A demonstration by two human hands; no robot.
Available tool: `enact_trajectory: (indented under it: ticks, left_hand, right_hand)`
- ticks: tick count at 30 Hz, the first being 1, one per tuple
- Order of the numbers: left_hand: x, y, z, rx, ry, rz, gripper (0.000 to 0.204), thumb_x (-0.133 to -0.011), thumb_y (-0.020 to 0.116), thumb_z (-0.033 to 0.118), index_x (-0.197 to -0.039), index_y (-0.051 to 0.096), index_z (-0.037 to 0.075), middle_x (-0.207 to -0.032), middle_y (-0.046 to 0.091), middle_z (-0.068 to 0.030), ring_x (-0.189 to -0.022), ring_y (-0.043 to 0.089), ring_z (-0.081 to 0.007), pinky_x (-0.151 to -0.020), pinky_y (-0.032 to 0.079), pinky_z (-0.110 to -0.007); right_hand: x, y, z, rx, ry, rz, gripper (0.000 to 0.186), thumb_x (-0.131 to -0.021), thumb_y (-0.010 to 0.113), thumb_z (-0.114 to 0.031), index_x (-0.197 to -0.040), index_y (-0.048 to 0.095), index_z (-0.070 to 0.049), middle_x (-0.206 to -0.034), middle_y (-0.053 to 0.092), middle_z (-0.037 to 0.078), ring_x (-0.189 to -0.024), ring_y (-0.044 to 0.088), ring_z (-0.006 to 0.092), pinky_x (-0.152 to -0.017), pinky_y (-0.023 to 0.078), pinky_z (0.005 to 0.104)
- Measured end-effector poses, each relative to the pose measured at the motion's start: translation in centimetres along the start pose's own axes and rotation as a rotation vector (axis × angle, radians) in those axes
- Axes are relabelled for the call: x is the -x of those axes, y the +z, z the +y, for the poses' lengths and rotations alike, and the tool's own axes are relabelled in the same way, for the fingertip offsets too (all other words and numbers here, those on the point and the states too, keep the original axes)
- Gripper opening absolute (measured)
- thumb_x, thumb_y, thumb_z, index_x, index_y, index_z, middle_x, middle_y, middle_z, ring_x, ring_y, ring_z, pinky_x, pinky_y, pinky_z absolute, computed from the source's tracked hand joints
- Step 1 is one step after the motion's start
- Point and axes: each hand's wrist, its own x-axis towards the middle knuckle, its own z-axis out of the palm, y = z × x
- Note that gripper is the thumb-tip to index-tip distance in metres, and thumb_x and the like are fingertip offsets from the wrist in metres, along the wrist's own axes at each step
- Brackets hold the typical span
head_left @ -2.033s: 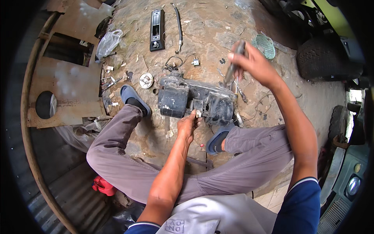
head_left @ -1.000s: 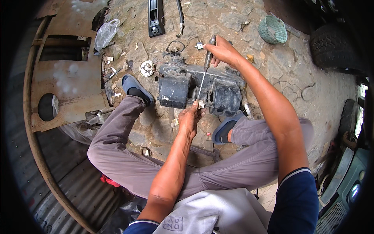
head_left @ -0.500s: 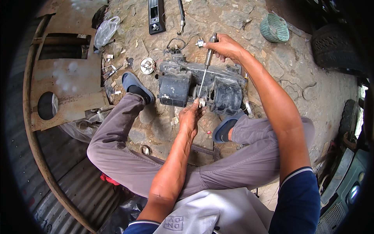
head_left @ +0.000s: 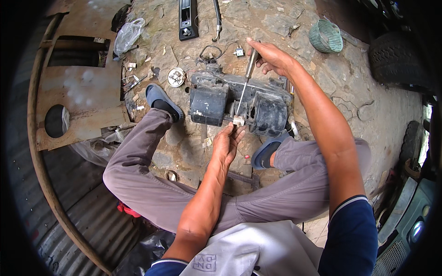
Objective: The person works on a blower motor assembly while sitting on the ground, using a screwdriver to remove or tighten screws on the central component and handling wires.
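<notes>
A dusty black blower housing (head_left: 208, 105) with two drum-shaped ends lies on the ground between my feet. My right hand (head_left: 271, 57) grips the handle of a screwdriver (head_left: 250, 66), palm and thumb near its top end. Its shaft slants down into the gap between the drums. At the near side of that gap sits a small whitish connector-like piece (head_left: 238, 121). Just below it is my left hand (head_left: 226, 141), fingers apart and fingertips close to the piece; whether they touch it is unclear. The screwdriver's tip is hard to make out.
Beyond the housing lie a small metal part with a green edge (head_left: 239, 51), a black panel (head_left: 188, 20) and a hose (head_left: 217, 23). A round white part (head_left: 175, 77) is near my left shoe. A green basket (head_left: 326, 37) and tyre (head_left: 395, 57) stand right; rusty sheet metal (head_left: 83, 87) is left.
My right hand has shifted slightly up and loosened its fingers around the screwdriver. My left fingers have drawn down and spread from the whitish piece. The view has shifted slightly.
</notes>
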Motion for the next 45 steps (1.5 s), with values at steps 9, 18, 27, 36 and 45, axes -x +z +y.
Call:
enact_trajectory:
  ticks: [9, 18, 27, 36, 45]
  left_hand:
    - [-1.1, -0.5, -1.1, 0.053, -0.033, 0.044, 0.022, -0.101, 0.055, 0.010, -0.119, 0.056, -0.003, -0.118, 0.063, -0.0146, -0.115, 0.062, -0.0288, -0.103, 0.051, -0.042]
    - [-0.8, 0.0, -1.1, 0.000, 0.011, 0.049, 0.020, -0.100, 0.053, 0.007, -0.117, 0.056, -0.003, -0.116, 0.063, -0.0132, -0.113, 0.063, -0.0294, -0.101, 0.052, -0.041]
    - [-0.7, 0.0, -0.8, -0.037, 0.028, 0.039, 0.019, -0.101, 0.051, 0.007, -0.115, 0.057, -0.004, -0.112, 0.064, -0.0137, -0.106, 0.066, -0.0282, -0.095, 0.055, -0.040]
    - [-0.7, 0.4, -0.9, -0.021, 0.013, 0.039, 0.017, -0.101, 0.051, 0.006, -0.113, 0.058, -0.004, -0.110, 0.064, -0.0137, -0.104, 0.068, -0.0282, -0.092, 0.056, -0.038]
    - [-0.6, 0.6, -1.2, -0.068, 0.059, 0.033, 0.018, -0.102, 0.052, 0.007, -0.114, 0.059, -0.004, -0.107, 0.067, -0.0127, -0.101, 0.069, -0.0252, -0.090, 0.056, -0.035]
  right_hand:
    - [-1.5, 0.1, -0.2, 0.354, -0.134, 0.179, 0.034, -0.091, 0.071, -0.033, -0.100, 0.065, -0.001, -0.068, 0.062, 0.004, -0.051, 0.055, 0.0131, -0.042, 0.040, 0.0295]
    - [-0.3, -1.4, -2.1, 0.371, -0.152, -0.043, 0.039, -0.091, 0.071, -0.037, -0.102, 0.064, 0.000, -0.075, 0.067, 0.009, -0.056, 0.063, 0.0144, -0.044, 0.044, 0.0292]
    - [-2.3, 0.5, -5.1, 0.621, -0.039, -0.074, 0.038, -0.092, 0.070, -0.036, -0.095, 0.061, 0.001, -0.063, 0.061, 0.007, -0.046, 0.053, 0.0116, -0.038, 0.038, 0.0276]
    - [-2.1, 1.1, -7.0, 1.100, 0.023, -0.036, 0.040, -0.097, 0.054, -0.037, -0.098, 0.063, 0.003, -0.062, 0.059, 0.005, -0.055, 0.060, 0.0145, -0.048, 0.046, 0.0292]
    - [-2.1, -0.1, -5.1, 0.506, -0.061, -0.188, 0.031, -0.094, 0.059, -0.026, -0.110, 0.052, -0.001, -0.083, 0.061, 0.006, -0.060, 0.054, 0.0100, -0.048, 0.046, 0.0270]
